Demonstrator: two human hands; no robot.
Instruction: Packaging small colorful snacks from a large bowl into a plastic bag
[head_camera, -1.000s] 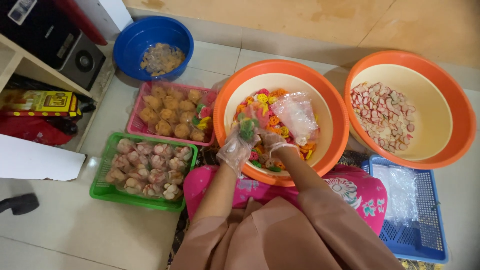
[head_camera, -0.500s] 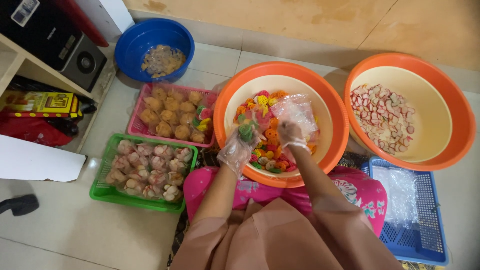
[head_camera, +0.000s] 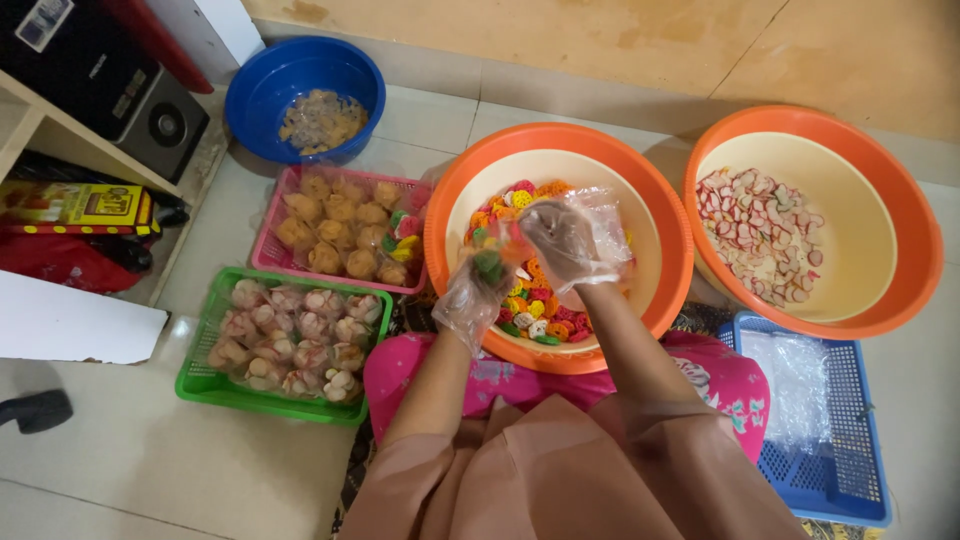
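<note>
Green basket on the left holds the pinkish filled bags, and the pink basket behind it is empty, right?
Not quite. The head view shows the pink basket is not empty: it is full of golden-brown filled bags. The rest stands: the green basket on the left holds pinkish filled bags, with the pink one just behind it.

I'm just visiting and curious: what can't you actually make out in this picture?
- Head view: the left hand holds something green; glove film hides what it is.
- The right hand covers snacks in the middle orange basin.
- The blue tray is cut off by the frame's bottom edge.
</note>
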